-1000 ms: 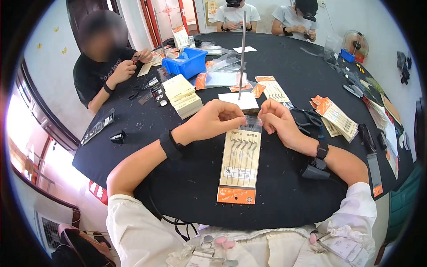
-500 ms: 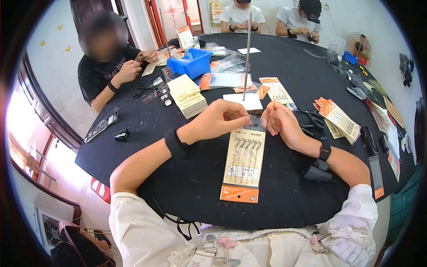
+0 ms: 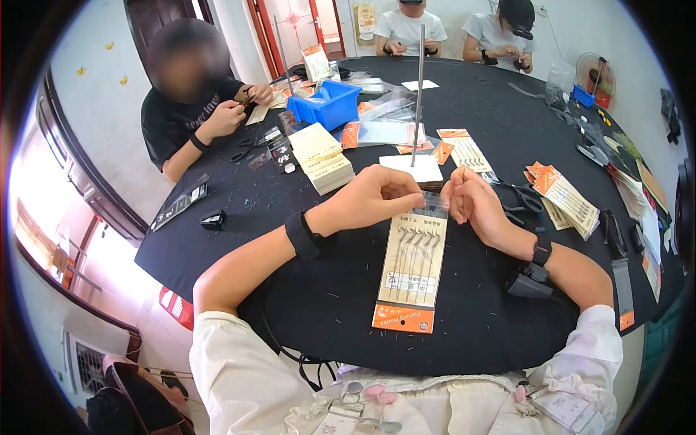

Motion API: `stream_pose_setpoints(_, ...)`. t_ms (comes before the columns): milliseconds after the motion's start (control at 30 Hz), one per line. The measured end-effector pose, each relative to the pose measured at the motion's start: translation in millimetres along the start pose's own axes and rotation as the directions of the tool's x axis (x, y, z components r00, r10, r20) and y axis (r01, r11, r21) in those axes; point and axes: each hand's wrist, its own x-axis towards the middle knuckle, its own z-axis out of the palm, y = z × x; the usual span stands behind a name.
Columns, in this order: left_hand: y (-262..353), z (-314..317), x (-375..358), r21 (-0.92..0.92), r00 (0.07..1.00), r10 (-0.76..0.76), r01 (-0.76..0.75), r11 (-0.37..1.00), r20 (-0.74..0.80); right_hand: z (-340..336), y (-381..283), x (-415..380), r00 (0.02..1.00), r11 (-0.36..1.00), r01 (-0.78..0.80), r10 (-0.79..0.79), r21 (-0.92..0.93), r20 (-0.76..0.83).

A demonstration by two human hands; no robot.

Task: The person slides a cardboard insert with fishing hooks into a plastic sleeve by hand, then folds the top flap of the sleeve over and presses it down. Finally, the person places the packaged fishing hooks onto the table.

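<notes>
We sit at a large round black table (image 3: pixel 478 109) littered with short offcuts, in a room with pale walls and a red-framed door behind; other people work along the far and left edges. A thin metal rod (image 3: pixel 417 94) stands upright on a white block just beyond our hands.

Against the frame a second back, the long beige card of fish hooks with an orange foot (image 3: pixel 414 270) lies in the same spot under our hands (only the view has drifted).

A blue plastic bin (image 3: pixel 328 105) sits further off, its contents too small to tell.

Our left hand (image 3: pixel 377 196) and right hand (image 3: pixel 471 199) are curled nearly closed, fingertips pinching the clear sleeve at the card's top edge, which lies flat before us.
</notes>
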Motion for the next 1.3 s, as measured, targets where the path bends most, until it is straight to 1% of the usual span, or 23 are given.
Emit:
stream_pose_setpoints(67,1,-1,0,0.020,1.000,-0.017,0.017,1.000,0.020,-1,2,1,1.000,1.000,0.002,-0.002,-0.023,-0.005)
stream_pose_setpoints(200,3,-1,-1,0.033,0.999,-0.029,0.029,0.999,0.013,-1,3,1,1.000,1.000,-0.017,0.017,-0.012,-0.022)
stream_pose_setpoints(300,0,-2,2,0.019,1.000,0.007,-0.007,1.000,0.011,-1,1,3,0.999,1.000,-0.021,0.020,-0.005,-0.035)
stream_pose_setpoints(367,-1,0,0,0.038,1.000,-0.025,0.025,0.999,-0.001,-1,4,1,1.000,0.999,0.029,-0.029,-0.045,0.006)
stream_pose_setpoints(400,6,0,-1,0.052,0.998,-0.066,0.066,0.996,-0.006,-2,4,2,0.999,0.999,0.032,-0.031,-0.033,0.018)
stream_pose_setpoints(467,4,0,0,0.038,0.999,-0.040,0.040,0.998,0.007,-1,2,2,1.000,1.000,-0.021,0.021,-0.005,-0.006)
stream_pose_setpoints(500,2,1,0,0.027,0.999,-0.038,0.037,0.999,0.024,1,2,1,1.000,0.999,-0.010,0.010,-0.044,-0.005)
stream_pose_setpoints(533,1,2,-1,-0.007,0.998,-0.060,0.060,0.998,0.008,1,1,1,1.000,0.997,0.002,-0.002,-0.077,-0.004)
stream_pose_setpoints(567,2,1,1,-0.036,0.997,-0.079,0.078,0.996,-0.010,4,-1,-1,1.000,0.996,-0.020,0.020,-0.089,-0.004)
stream_pose_setpoints(600,3,-1,2,-0.039,0.997,-0.071,0.071,0.997,0.000,6,-2,-1,0.999,0.994,-0.042,0.042,-0.103,-0.002)
stream_pose_setpoints(667,3,0,1,-0.041,0.997,-0.071,0.070,0.997,-0.034,2,-2,-1,0.998,0.993,-0.053,0.055,-0.108,0.015)
stream_pose_setpoints(733,0,1,0,-0.042,0.995,-0.084,0.082,0.996,-0.058,0,-1,1,0.997,0.999,-0.031,0.031,0.008,0.078)
stream_pose_setpoints(800,-2,0,2,-0.023,0.988,-0.067,0.065,0.998,-0.136,1,-2,-1,0.996,0.999,-0.022,0.019,0.031,0.092)
stream_pose_setpoints(867,-3,-1,3,-0.025,0.986,-0.054,0.050,0.998,-0.156,5,-3,-2,0.996,0.990,-0.021,0.034,-0.142,0.087)
stream_pose_setpoints(900,-3,-2,3,-0.018,0.985,-0.045,0.042,0.999,-0.166,8,-5,-3,0.996,0.983,-0.026,0.041,-0.181,0.082)
stream_pose_setpoints(967,-5,-2,2,-0.010,0.984,-0.033,0.032,0.999,-0.175,8,-3,-1,0.996,0.984,-0.013,0.029,-0.177,0.086)
stream_pose_setpoints(1033,-7,-3,2,0.002,0.977,-0.105,0.108,0.994,-0.186,6,-3,-2,0.997,0.984,-0.001,0.015,-0.181,0.080)
stream_pose_setpoints(1067,-6,-2,3,0.000,0.978,-0.100,0.102,0.995,-0.183,7,-4,-2,0.995,0.981,0.006,0.014,-0.192,0.104)
stream_pose_setpoints(1133,-2,-3,2,0.225,0.951,0.001,0.072,0.972,-0.309,7,-4,-3,0.992,0.979,0.014,0.013,-0.201,0.129)
stream_pose_setpoints(1167,-3,-3,1,0.254,0.943,0.061,0.025,0.967,-0.327,7,-4,-3,0.993,0.978,-0.002,0.027,-0.208,0.117)
stream_pose_setpoints(1200,-2,-3,1,0.254,0.943,0.060,0.026,0.967,-0.329,8,-4,-2,0.993,0.976,-0.019,0.042,-0.215,0.106)
stream_pose_setpoints(1267,1,-1,-1,0.358,0.947,0.191,-0.090,0.929,-0.259,8,-4,-2,0.992,0.974,-0.012,0.041,-0.226,0.122)
stream_pose_setpoints(1300,1,-1,-1,0.356,0.946,0.189,-0.087,0.930,-0.262,9,-3,-2,0.990,0.972,-0.005,0.037,-0.236,0.135)
